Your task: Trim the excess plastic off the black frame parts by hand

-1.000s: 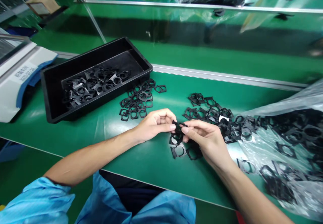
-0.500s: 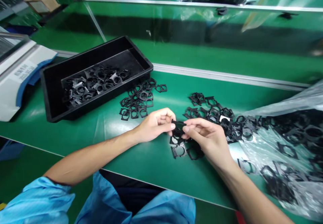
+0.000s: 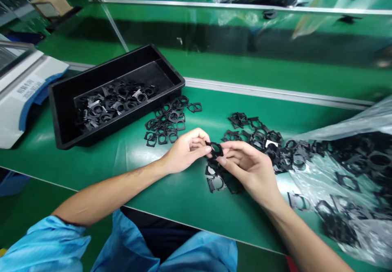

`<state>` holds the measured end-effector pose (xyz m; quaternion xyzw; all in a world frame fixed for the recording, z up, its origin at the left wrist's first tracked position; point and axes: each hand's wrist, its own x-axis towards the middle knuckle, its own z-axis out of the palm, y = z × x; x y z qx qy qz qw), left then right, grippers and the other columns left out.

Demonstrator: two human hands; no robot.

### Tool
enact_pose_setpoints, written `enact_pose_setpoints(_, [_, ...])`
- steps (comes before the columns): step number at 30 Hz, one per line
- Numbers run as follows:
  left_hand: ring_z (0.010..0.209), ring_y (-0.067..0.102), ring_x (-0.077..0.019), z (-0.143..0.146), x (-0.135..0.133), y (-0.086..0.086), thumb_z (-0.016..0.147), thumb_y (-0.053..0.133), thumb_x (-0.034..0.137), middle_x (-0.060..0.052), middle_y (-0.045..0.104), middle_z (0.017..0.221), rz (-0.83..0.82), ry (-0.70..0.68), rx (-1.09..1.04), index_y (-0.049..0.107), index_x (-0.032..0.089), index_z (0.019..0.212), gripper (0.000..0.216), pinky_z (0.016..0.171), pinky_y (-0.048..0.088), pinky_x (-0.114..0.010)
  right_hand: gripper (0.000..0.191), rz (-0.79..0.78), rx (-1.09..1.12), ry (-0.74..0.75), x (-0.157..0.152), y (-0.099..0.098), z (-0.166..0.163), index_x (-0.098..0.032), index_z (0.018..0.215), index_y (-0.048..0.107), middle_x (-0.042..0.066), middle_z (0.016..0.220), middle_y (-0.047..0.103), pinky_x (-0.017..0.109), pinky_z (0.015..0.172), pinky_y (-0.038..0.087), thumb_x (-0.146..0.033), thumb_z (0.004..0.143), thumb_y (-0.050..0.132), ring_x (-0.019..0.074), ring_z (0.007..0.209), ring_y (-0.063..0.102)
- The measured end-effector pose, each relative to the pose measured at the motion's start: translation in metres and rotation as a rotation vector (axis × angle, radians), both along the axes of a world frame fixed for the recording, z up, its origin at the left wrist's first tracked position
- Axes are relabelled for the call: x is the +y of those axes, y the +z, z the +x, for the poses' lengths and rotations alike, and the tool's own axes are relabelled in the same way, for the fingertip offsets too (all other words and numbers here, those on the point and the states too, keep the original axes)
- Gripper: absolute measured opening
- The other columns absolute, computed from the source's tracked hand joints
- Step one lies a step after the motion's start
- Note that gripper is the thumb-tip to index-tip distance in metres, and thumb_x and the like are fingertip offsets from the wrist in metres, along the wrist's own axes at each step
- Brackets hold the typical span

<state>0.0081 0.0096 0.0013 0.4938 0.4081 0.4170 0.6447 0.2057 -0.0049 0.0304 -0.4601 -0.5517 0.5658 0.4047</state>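
Observation:
A small black plastic frame with a round hole point(image 3: 216, 148) is held between my two hands above the table. My left hand point(image 3: 186, 151) pinches its left edge between thumb and fingers. On its other side, the thumb and fingertips of my right hand point(image 3: 249, 163) grip the right edge. Under and in front of the hands lie a few loose frames point(image 3: 217, 183), partly hidden by my right hand. A spread of similar black frames point(image 3: 167, 121) lies beyond my left hand, and another pile point(image 3: 260, 135) sits beyond my right.
At the left a black tray point(image 3: 122, 131) holds many frames, beside a white and blue machine point(image 3: 24, 92). A clear plastic bag point(image 3: 330, 178) with more frames spills over the right side. A metal rail point(image 3: 260, 93) runs along the green table's point(image 3: 147, 190) back.
The frame between my hands has tilted, so its round opening now shows more plainly. Both hands have shifted only slightly and keep their hold.

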Motion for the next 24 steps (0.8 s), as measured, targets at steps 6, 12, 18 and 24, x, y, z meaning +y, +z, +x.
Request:
enact_pose_setpoints(6, [0.082,0.071,-0.012,0.0002,-0.0001,-0.0013,0.083,0.079,0.028,-0.004,0.073,0.091,0.077,0.017,-0.028,0.064,0.016,0.091,0.021,0.079,0.055,-0.024,0.024,0.212,-0.066,0.018,-0.0086,-0.0003,-0.0033,-0.024,0.108,0.075,0.006,0.099,0.069,0.031,0.082,0.065,-0.033,0.086,0.078,0.0176,0.086,0.071])
enact_pose_setpoints(12, [0.086,0.071,-0.0127,0.0005,-0.0013,-0.0043,0.083,0.08,0.03,-0.005,0.074,0.094,0.1,0.028,-0.051,0.065,0.016,0.092,0.022,0.083,0.056,-0.024,0.024,0.276,-0.036,0.017,-0.0096,-0.0017,-0.0031,-0.026,0.11,0.074,0.005,0.102,0.069,0.03,0.086,0.064,-0.027,0.087,0.078,0.0169,0.089,0.071])
enact_pose_setpoints(18, [0.089,0.071,-0.0134,0.0012,-0.0021,-0.0034,0.083,0.079,0.032,-0.005,0.073,0.096,0.167,0.036,-0.029,0.062,0.017,0.09,0.024,0.085,0.056,-0.025,0.019,0.334,-0.098,0.011,-0.0063,-0.0012,-0.001,-0.026,0.106,0.076,0.004,0.096,0.071,0.031,0.08,0.061,-0.026,0.087,0.078,0.0174,0.084,0.069])
enact_pose_setpoints(24, [0.08,0.065,-0.0119,-0.0007,-0.0055,0.0013,0.089,0.071,0.033,-0.002,0.068,0.087,0.317,0.005,0.112,0.065,0.017,0.092,0.017,0.078,0.053,-0.023,0.014,0.328,-0.211,-0.076,-0.0015,0.0015,0.0025,-0.024,0.092,0.078,0.004,0.083,0.07,0.032,0.071,0.057,-0.036,0.091,0.072,0.0189,0.075,0.066])
